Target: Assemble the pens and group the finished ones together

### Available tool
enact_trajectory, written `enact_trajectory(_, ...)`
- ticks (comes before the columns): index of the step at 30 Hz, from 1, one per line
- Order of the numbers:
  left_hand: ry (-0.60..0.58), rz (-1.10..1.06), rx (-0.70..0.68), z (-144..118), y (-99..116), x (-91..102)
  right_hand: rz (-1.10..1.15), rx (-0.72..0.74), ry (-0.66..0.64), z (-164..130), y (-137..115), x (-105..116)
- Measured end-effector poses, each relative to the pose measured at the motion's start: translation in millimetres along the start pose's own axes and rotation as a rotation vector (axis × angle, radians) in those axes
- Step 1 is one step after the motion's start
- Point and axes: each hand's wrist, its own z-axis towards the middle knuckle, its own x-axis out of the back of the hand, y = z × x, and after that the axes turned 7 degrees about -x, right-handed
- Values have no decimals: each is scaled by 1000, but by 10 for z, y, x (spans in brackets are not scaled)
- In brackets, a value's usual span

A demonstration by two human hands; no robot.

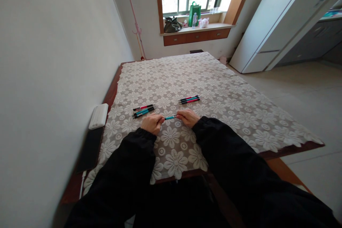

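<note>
Pen: slim teal plastic pen, held level between both hands
Left hand: fingers pinch one end
Right hand: fingers pinch the other end
Tip: grip firmly, pull straight along the barrel

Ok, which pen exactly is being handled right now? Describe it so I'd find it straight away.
Start at the table with the white lace floral cloth, then come to its near edge where both hands meet. The teal pen lies level between the left hand and right hand, an end in each. Unlike the pens in the left pile and the right pile, it is off the cloth.
</note>
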Motion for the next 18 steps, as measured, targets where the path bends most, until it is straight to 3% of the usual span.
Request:
enact_trajectory(6, -33, 3, 27, -11, 25, 8, 9, 69, 33, -8, -48, 29)
enact_trajectory(10, 80, -90, -61, -4, -20, -3, 95, 59, 76, -19, -49, 52)
enact_trajectory(13, 156, -156, -123, 4, -72, -29, 136, -6, 29, -22, -46, 55)
enact_trajectory(18, 147, -146, -97, 0, -109, -68, 33, 3, -26, -25, -51, 39)
